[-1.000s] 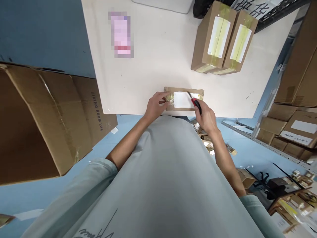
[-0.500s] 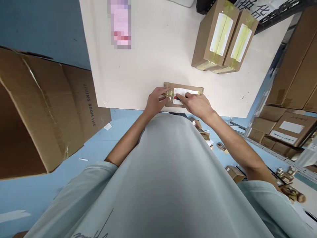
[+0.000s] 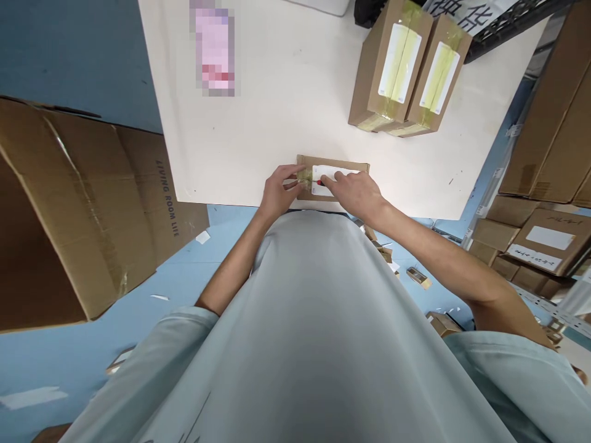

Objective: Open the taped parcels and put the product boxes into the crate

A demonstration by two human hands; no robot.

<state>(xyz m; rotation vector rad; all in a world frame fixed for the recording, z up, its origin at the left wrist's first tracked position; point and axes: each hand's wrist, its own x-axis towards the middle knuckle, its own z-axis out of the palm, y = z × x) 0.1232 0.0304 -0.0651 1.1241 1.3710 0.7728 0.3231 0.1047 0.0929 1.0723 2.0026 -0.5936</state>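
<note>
A small flat cardboard box (image 3: 339, 163) with a white label (image 3: 323, 189) and clear tape lies at the front edge of the white table (image 3: 272, 117). My left hand (image 3: 278, 189) holds its left end, thumb and fingers bent over the taped part. In my right hand (image 3: 355, 194) is a small red-and-black tool that looks like a box cutter (image 3: 319, 183), mostly hidden under the fingers. Its tip points left, towards the tape near my left fingertips. My right fingers and palm cover part of the label and the box's right side.
Two taped cardboard boxes (image 3: 388, 67) stand at the back right, beside a black crate (image 3: 508, 27). A pixelated pink item (image 3: 215, 49) lies at the back left. A large carton (image 3: 115, 203) stands left of the table. Shelves with boxes (image 3: 545, 240) are on the right.
The tool's tip has shifted slightly left relative to the box, closer to the taped end. My left hand keeps its hold. The whole view has also shifted a little.
</note>
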